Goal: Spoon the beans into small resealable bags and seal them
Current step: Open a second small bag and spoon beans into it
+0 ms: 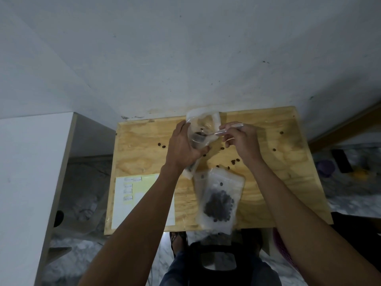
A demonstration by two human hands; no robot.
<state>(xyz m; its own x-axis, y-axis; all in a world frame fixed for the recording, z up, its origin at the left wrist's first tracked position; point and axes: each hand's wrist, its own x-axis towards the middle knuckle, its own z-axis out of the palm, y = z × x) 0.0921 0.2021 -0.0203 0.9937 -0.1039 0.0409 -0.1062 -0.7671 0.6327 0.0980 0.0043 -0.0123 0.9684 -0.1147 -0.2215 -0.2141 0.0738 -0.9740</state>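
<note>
- Nearest you, at the table's (288,129) near edge, a filled bag (221,198) lies flat with a dark heap of beans inside; whether its strip is pressed closed can't be made out.
- Left of it, by the near-left corner, sits a label sheet (123,203); your left forearm hides part of it.
- Mid-table, loose beans (235,161) lie scattered.
- Toward the far edge, your left hand (182,147) curls round the open bag (203,129), holding it up. It's thin, limp and slick, so hold it just under the mouth.
- Your right hand (242,141) pinches the clear spoon (221,132), its bowl probably inside the mouth; the plastic blurs it.
</note>
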